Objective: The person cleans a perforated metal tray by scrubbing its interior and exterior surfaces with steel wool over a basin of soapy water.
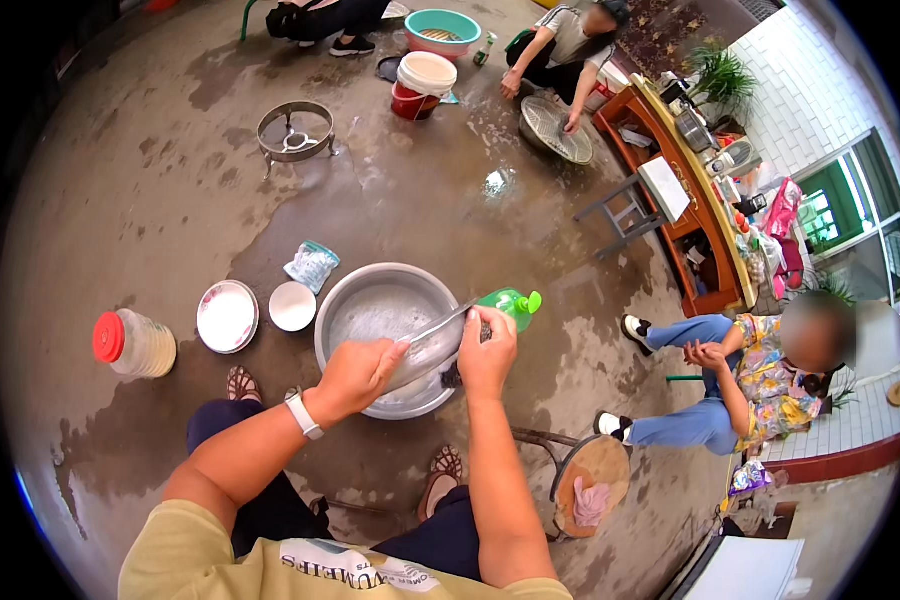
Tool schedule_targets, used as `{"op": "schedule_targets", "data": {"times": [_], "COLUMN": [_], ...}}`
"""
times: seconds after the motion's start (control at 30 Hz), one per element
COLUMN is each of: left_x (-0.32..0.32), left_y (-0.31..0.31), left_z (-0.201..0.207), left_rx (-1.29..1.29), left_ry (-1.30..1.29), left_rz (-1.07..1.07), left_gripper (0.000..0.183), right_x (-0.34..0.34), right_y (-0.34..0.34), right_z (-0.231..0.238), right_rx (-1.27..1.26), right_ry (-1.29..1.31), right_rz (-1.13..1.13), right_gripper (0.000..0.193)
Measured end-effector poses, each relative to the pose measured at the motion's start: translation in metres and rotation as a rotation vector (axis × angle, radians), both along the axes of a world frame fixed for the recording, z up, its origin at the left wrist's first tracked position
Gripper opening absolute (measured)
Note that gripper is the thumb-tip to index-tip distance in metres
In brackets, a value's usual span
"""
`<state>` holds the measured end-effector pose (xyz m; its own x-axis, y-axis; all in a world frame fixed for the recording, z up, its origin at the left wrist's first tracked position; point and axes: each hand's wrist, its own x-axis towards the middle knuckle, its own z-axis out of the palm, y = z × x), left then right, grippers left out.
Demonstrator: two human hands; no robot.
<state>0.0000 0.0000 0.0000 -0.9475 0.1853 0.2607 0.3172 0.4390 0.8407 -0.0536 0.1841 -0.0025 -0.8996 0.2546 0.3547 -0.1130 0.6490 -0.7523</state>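
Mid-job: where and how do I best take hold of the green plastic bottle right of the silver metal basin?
Probably around the rounded body of the green plastic bottle, beside its light-green cap, bringing the grip in from the far side: that flank shows, while the right hand overlaps its left end.

Daylight, diffuse & fairly brt; shadows soft. Glare patch on wet concrete floor (pixel 530 225) nr 1 o'clock; white brick wall (pixel 785 85) v. brt at 2 o'clock; metal basin (pixel 332 318) w/ soft sheen. Strong fisheye distort., blk corners, bluish flare at 8 o'clock. Ctr fairly sharp; heads at 1 & 3 o'clock (pixel 818 333) blurred.
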Motion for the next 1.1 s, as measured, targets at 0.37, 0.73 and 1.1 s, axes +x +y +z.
{"op": "schedule_targets", "data": {"times": [0.37, 0.73, 1.1], "left_x": [-0.016, -0.021, -0.019], "left_y": [0.002, -0.003, 0.000], "left_z": [-0.009, -0.008, 0.008], "left_rx": [0.231, 0.468, 0.397], "left_ry": [-0.143, -0.189, -0.098], "left_rz": [0.292, 0.288, 0.267], "left_gripper": [0.051, 0.057, 0.054], "right_x": [0.045, 0.013, 0.031], "right_y": [-0.063, -0.026, -0.044], "right_z": [0.009, 0.013, 0.044], "right_rx": [0.141, 0.190, 0.093], "right_ry": [0.338, 0.349, 0.372], "right_rz": [0.440, 0.208, 0.354], "right_gripper": [0.016, 0.012, 0.021]}}
